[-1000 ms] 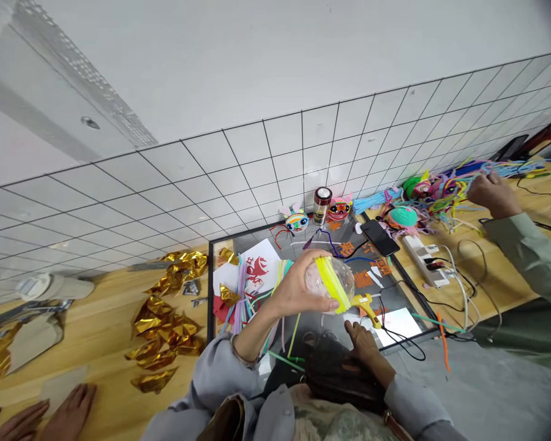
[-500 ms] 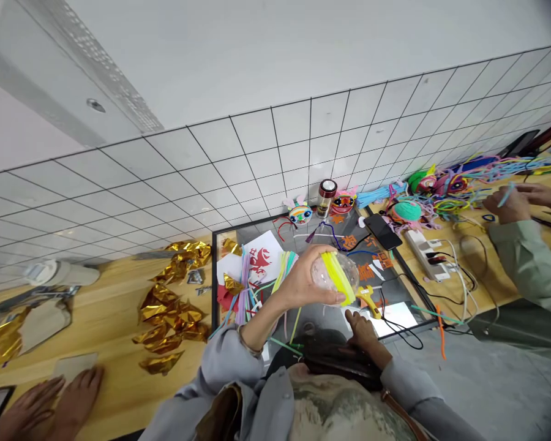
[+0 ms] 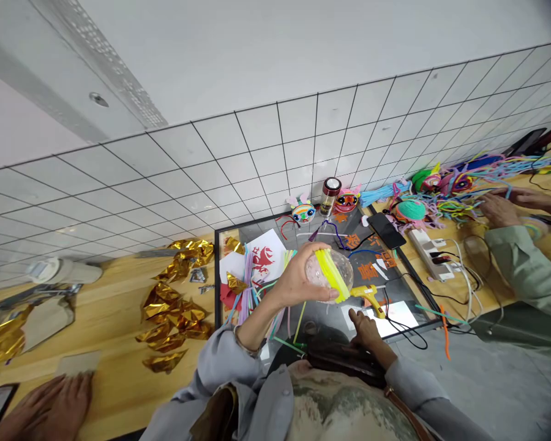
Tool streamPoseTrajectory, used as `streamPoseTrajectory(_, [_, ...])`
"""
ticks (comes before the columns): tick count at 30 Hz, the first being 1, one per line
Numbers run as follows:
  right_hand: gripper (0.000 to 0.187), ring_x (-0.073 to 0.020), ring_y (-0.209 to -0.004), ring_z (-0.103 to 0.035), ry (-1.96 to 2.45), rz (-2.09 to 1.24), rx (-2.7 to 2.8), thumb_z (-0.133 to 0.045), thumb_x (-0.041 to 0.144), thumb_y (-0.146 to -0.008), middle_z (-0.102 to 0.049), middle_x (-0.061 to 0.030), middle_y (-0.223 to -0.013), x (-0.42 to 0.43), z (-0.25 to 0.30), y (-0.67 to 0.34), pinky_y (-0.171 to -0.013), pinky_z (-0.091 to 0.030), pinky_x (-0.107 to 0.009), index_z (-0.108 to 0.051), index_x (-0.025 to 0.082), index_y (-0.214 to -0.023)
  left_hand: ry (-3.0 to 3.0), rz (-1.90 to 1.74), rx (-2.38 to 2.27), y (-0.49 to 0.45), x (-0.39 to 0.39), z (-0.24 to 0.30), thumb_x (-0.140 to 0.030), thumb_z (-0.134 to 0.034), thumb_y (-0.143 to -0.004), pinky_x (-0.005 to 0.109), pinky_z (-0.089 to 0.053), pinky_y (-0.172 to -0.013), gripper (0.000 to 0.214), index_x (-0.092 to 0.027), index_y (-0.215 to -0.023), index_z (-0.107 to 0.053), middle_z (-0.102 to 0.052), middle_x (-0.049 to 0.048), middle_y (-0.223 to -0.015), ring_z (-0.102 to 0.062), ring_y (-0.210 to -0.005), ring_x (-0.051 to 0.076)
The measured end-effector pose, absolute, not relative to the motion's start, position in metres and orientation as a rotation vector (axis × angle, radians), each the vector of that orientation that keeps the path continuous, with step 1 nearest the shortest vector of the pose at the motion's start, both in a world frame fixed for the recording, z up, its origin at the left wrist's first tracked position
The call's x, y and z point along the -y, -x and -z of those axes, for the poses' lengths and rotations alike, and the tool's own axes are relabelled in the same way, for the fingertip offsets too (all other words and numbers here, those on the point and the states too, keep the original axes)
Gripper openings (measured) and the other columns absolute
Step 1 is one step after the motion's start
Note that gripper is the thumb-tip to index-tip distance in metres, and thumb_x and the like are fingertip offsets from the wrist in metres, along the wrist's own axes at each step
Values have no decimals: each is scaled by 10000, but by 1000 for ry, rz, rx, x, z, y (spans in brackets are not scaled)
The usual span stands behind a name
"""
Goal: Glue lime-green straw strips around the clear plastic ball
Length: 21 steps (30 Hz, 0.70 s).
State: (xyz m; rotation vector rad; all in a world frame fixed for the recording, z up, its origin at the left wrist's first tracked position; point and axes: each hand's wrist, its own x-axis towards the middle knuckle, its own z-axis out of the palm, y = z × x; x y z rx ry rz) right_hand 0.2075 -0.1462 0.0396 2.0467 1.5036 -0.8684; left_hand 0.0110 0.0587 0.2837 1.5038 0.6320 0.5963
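My left hand (image 3: 298,278) is wrapped round a clear plastic ball (image 3: 346,264), holding it above the dark glass tabletop. A band of bright yellow fuzzy strips (image 3: 333,275) runs across the ball. Just right of the ball a yellow hot glue gun (image 3: 370,297) lies on the table, its black cord trailing beside it. My right hand (image 3: 366,332) is below the glue gun, close to a white sheet (image 3: 401,318); its visible fingers are partly extended and apart, and I see nothing in them.
Pipe cleaners (image 3: 247,278) and gold foil (image 3: 169,306) lie to the left. At the back stand a decorated animal head (image 3: 302,211) and a bottle (image 3: 329,196). A phone (image 3: 386,230) and power strip (image 3: 429,254) are right. Other people's hands (image 3: 502,208) (image 3: 68,398) are at both sides.
The ball in my left hand has shifted slightly left and turned a little. My right hand has its fingers drawn in slightly. The co-workers' hands on both sides have moved a little.
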Motion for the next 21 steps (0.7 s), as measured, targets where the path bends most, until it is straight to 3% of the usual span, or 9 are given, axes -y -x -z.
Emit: streamPoseTrajectory(21, [408, -235, -1112, -665, -2023, 863, -1516, -653, 398, -979, -643, -97, -1307, 139, -47, -206, -942, -582, -465, -603, 182, -1321, -1510, -581, -655, -12, -57, -285, -447, -952, -507, 474, -443, -1117, 892, -205, -1287, -593, -623, 105, -1282, -589, -1234, 333])
